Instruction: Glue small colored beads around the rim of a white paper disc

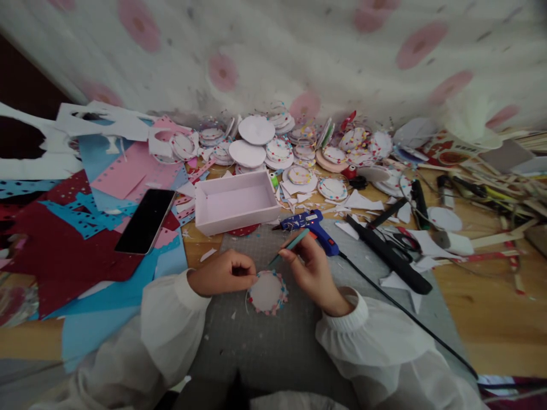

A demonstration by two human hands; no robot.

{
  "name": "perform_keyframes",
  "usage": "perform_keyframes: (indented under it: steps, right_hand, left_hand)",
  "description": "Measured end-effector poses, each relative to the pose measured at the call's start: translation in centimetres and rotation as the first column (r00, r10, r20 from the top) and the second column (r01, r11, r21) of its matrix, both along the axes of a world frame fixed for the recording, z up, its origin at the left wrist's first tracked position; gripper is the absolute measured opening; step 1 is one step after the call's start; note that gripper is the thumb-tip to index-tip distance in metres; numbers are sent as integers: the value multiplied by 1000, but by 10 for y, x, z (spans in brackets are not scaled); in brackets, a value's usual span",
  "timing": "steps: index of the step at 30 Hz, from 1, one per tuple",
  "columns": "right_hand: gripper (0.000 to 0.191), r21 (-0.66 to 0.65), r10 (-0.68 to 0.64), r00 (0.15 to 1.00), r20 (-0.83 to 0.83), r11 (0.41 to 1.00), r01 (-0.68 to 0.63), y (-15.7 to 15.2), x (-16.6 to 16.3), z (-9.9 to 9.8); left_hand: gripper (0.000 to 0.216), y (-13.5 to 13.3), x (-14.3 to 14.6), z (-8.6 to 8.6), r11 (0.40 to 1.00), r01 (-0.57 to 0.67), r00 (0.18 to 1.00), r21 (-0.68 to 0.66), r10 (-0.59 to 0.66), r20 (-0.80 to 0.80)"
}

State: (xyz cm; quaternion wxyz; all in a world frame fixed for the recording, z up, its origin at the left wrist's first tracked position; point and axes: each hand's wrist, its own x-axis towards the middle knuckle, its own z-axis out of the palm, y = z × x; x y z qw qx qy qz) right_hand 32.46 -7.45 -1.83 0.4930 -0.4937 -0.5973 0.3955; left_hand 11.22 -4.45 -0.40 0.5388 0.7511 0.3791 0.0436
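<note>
A white paper disc (268,292) with small pink, red and blue pieces round its rim lies on the grey cutting mat (273,336). My left hand (222,272) is closed in a pinch and presses on the disc's left edge. My right hand (311,267) is closed round a thin teal tool (289,246), whose tip points down at the disc's upper rim. Both arms wear white sleeves.
A blue glue gun (311,225) with a black cord lies just behind my right hand. An open pink box (239,202) and a black phone (146,220) sit further back left. Several finished discs (277,149), paper scraps and black tools (391,253) cover the table.
</note>
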Motion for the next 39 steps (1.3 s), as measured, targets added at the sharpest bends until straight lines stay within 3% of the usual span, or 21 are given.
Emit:
perform_keyframes:
  steps: [6, 27, 34, 39]
  right_hand:
    - [16, -48, 4, 999, -43, 999, -6, 1, 3, -3]
    - [16, -29, 41, 999, 7, 999, -40, 0, 4, 4]
    - [17, -32, 67, 993, 95, 997, -65, 0, 6, 7]
    - [21, -74, 41, 999, 3, 996, -40, 2, 9, 6]
  left_hand:
    - [24, 0, 2, 1, 1000, -1, 1000, -10, 1, 16]
    - [23, 0, 4, 5, 998, -15, 999, -61, 17, 32]
    - [23, 0, 4, 4, 999, -10, 999, -43, 12, 39]
    - [24, 0, 4, 5, 999, 1, 998, -49, 2, 65]
